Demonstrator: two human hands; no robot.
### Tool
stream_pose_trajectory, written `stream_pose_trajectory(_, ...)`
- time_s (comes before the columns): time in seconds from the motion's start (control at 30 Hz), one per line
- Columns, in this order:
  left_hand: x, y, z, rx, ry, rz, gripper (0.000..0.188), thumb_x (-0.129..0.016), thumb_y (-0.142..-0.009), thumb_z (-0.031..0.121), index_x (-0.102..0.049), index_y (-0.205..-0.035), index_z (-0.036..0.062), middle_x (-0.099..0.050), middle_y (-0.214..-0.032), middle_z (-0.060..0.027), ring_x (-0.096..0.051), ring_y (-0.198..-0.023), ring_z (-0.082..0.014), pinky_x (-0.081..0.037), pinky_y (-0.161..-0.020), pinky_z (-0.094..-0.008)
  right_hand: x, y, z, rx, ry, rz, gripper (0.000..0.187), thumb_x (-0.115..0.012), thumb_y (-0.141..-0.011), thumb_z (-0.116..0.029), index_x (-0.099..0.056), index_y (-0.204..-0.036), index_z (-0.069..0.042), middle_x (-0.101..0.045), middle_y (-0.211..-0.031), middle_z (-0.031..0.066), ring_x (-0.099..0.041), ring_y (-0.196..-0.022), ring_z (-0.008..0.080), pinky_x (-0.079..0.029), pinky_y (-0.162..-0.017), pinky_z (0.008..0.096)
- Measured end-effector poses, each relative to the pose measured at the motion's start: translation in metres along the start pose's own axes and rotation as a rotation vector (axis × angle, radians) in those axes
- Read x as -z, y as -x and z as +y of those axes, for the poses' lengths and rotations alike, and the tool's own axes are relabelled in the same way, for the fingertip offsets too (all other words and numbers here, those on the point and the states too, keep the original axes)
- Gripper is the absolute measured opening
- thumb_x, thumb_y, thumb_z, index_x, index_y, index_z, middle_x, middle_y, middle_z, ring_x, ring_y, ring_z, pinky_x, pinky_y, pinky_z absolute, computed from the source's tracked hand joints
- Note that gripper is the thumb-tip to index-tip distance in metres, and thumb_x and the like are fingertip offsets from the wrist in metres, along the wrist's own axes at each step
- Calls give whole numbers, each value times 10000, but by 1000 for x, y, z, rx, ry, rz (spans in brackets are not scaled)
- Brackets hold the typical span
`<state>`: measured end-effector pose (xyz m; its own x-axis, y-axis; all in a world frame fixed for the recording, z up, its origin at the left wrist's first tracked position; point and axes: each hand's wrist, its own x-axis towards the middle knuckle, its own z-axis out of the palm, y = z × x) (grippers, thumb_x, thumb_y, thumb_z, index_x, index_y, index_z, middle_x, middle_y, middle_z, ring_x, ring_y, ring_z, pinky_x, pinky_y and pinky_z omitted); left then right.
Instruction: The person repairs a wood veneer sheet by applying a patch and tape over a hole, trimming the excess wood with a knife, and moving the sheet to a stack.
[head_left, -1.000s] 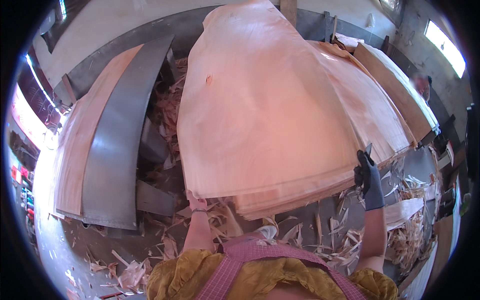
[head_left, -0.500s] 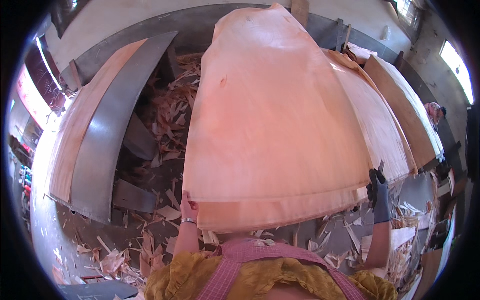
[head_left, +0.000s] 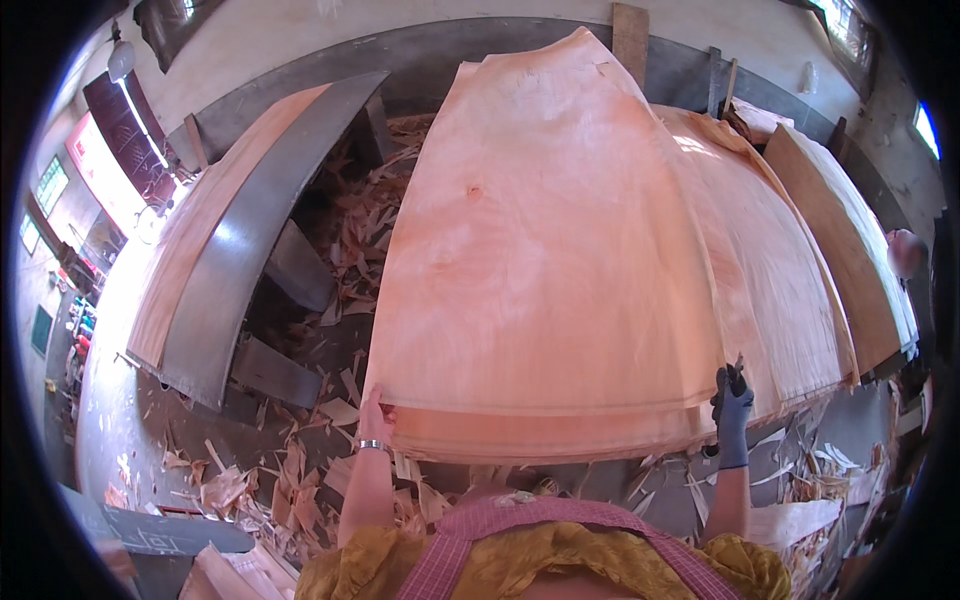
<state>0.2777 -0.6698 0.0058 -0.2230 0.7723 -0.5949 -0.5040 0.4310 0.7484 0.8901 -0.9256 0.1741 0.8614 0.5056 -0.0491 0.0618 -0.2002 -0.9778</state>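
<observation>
A large, pale orange-pink sheet of wood veneer [head_left: 540, 260] lies over a stack in front of me, tapering toward its far end. My left hand [head_left: 374, 416], bare with a metal band at the wrist, is closed on its near left corner. At the near right corner is my right hand [head_left: 733, 408], in a dark grey glove with its fingers curled. A thin, dark, knife-like tool [head_left: 738, 362] sticks up from the glove; its handle is hidden. Below the top sheet's near edge, another veneer layer [head_left: 550, 435] shows.
More veneer sheets [head_left: 775, 270] lie to the right, beside a brown board stack [head_left: 830, 250]. On the left stands a grey-topped bench [head_left: 225, 250] with veneer strips. Torn veneer scraps [head_left: 345, 220] litter the floor. Another person [head_left: 906, 254] is at the far right.
The top sheet's right edge has shifted left over the layers beneath, and my right hand has moved left with it. My left hand stays at its corner. The whole view has swung slightly left.
</observation>
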Motion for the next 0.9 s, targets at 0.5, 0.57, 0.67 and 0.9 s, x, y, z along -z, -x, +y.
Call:
stream_pose_trajectory(0.5,-14,-6,-69,-1,123,123,351,-627,-924,457,-636,-1094,151,-670,-903,-24,-614,-713,-160,-450,-563,-281,46,-67,140,-104,119,35,238,-681,-943,-311,-672,-1125,-158,-481,-565,-59,-403,-398,43,-271,-355,229)
stream_pose_trajectory(0.57,-7,-17,-68,-98,197,154,359,-614,-939,426,-621,-1138,127,-661,-968,-47,-624,-776,-191,-500,-622,-322,44,-67,157,-144,126,53,225,-690,-935,-327,-678,-1095,-170,-479,-562,-58,-395,-392,41,-270,-354,228)
stream_pose_trajectory(0.67,16,-36,-68,-165,227,62,326,-594,-960,336,-578,-1178,94,-630,-1035,-51,-621,-884,-216,-550,-721,-400,39,-77,184,-181,133,54,231,-712,-917,-344,-688,-1074,-175,-485,-562,-55,-393,-391,43,-269,-353,227)
stream_pose_trajectory(0.9,14,-39,-97,-124,237,266,223,-643,-942,277,-555,-1033,93,-619,-1000,-40,-616,-874,-170,-538,-662,-362,80,-114,255,-142,299,47,334,-660,-956,-318,-651,-1259,-180,-541,-630,-31,-441,-439,53,-304,-374,228)
